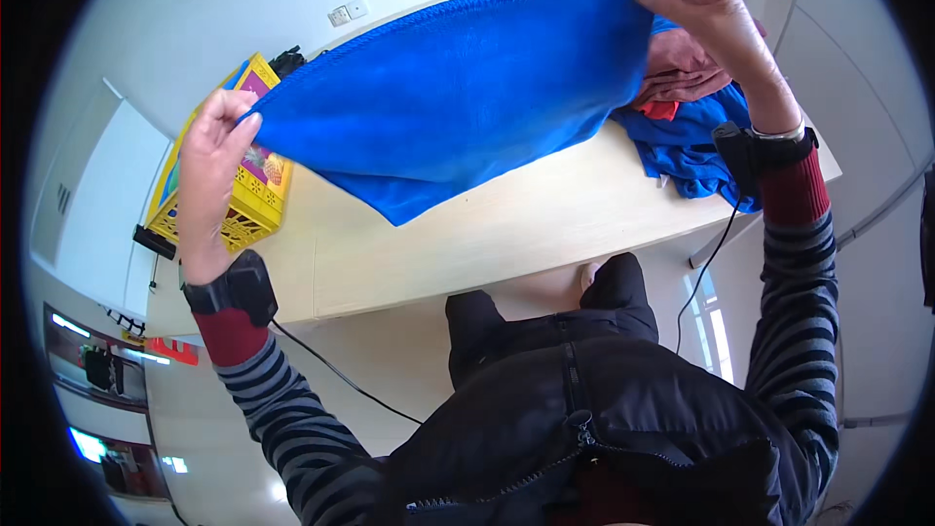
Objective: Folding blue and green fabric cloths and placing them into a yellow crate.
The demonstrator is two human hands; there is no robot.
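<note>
A blue cloth (467,88) with a stitched edge along its top is stretched between my two hands, above a pale wooden table (390,268). My left hand (219,141) pinches its left corner, beside a yellow crate. At the far right, my right hand (696,5) pinches the other upper corner between thumb and fingers. The cloth's lower edge hangs loose and comes to a point left of the middle. Whether it is a towel or part of a garment I cannot tell.
A yellow crate (253,214) with a pineapple picture stands at the table's left end. A heap of clothes, with a dusky pink piece (677,68) and a blue piece (687,141), lies at the right. Wall sockets (348,12) are behind. Cables (336,380) run from bands on both wrists.
</note>
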